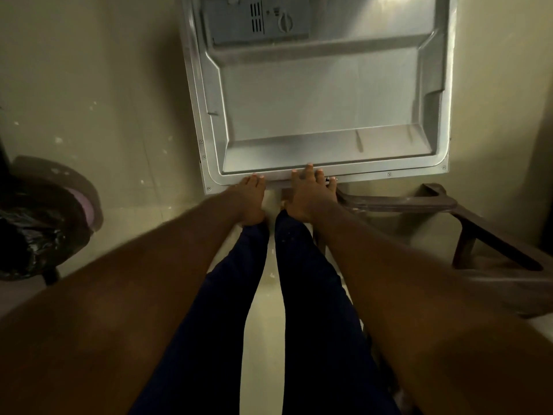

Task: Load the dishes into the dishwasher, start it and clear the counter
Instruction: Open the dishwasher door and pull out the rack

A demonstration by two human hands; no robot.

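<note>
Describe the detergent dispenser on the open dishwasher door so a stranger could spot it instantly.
Find the large silver metal dishwasher door lying open. At its far end, along the picture's top edge, sits a grey rectangular plastic dispenser panel. Unlike the bare metal around it, it has dark vent slots and a round pale knob on its right.

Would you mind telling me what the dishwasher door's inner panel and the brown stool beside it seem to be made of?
Inner panel: likely stainless steel, brushed; grey sheen, pressed contours, screwed rim.
Brown stool: probably moulded plastic, semi-gloss; uniform colour, rounded edges.
</note>
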